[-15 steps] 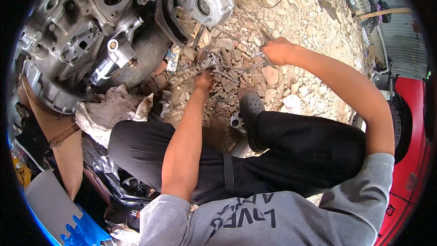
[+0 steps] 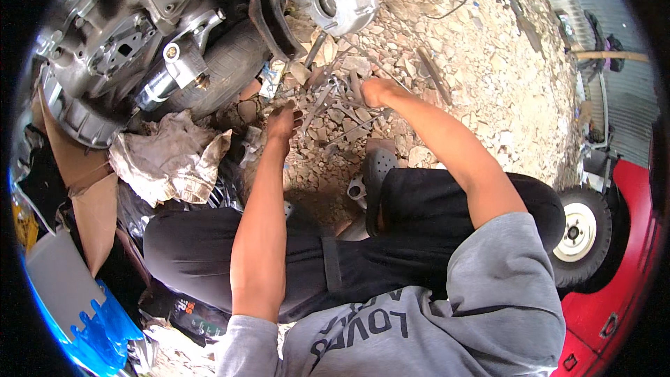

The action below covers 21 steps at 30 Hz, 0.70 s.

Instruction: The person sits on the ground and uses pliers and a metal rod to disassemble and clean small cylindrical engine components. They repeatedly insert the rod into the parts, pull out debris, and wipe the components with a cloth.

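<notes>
My left hand (image 2: 283, 123) hovers beside a loose heap of metal tools (image 2: 322, 103) on the stony ground, its fingers apart with nothing seen in them. At the heap's right side, my right hand (image 2: 375, 91) is closed, fingers curled downward. Whatever it may grip is hidden by the hand. The heap holds several thin, spanner-like pieces, too small to tell apart. Farther right lies a long flat dark bar (image 2: 434, 77), apart from both hands.
A large metal engine assembly (image 2: 125, 35) and a tyre (image 2: 216, 73) stand at the left. A dirty cloth (image 2: 171, 157) and cardboard (image 2: 94, 220) lie nearer me. A red vehicle body (image 2: 631, 237) with a wheel (image 2: 578, 232) is on the right; broken stones cover the ground.
My right hand has moved left, back to the tool heap, uncovering the flat bar. My left hand has drawn away from the heap to the left. The view has shifted slightly.
</notes>
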{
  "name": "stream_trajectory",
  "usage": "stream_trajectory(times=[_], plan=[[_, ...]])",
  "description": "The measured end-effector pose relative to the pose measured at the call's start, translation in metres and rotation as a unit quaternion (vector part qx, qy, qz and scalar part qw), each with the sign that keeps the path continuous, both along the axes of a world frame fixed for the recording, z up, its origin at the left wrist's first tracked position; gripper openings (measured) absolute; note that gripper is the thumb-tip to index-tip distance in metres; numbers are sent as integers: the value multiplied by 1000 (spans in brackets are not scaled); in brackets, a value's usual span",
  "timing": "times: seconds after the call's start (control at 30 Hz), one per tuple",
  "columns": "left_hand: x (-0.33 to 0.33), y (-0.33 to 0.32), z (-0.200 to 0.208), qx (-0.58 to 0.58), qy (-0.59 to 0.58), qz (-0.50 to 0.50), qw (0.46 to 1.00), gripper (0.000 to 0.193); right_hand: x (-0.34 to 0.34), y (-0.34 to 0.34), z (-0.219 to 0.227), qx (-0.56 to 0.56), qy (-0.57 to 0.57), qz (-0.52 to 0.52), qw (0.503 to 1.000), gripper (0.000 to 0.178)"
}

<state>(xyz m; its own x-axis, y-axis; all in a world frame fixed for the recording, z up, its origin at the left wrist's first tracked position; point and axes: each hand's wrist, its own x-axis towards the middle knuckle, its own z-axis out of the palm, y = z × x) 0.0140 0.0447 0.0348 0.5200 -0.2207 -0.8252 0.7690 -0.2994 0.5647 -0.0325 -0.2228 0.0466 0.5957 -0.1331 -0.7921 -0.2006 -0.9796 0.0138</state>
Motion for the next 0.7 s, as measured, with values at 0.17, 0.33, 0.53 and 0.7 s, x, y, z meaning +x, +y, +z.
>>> stream_trajectory(times=[0.17, 0.33, 0.53, 0.7], plan=[[-10, 14, -7, 34, -70, 3, 997, 53, -5, -19, -81, 42, 45, 38, 997, 77], [-18, 15, -19, 97, -113, -51, 987, 60, -13, -23, -83, 125, -31, -2, 992, 33], [-33, -6, -37, 50, -187, -53, 980, 54, 0, -25, -90, 98, -41, -41, 993, 41], [-36, -35, -1, -59, -78, -71, 993, 68, 31, -18, -10, 70, -76, -104, 989, 35]])
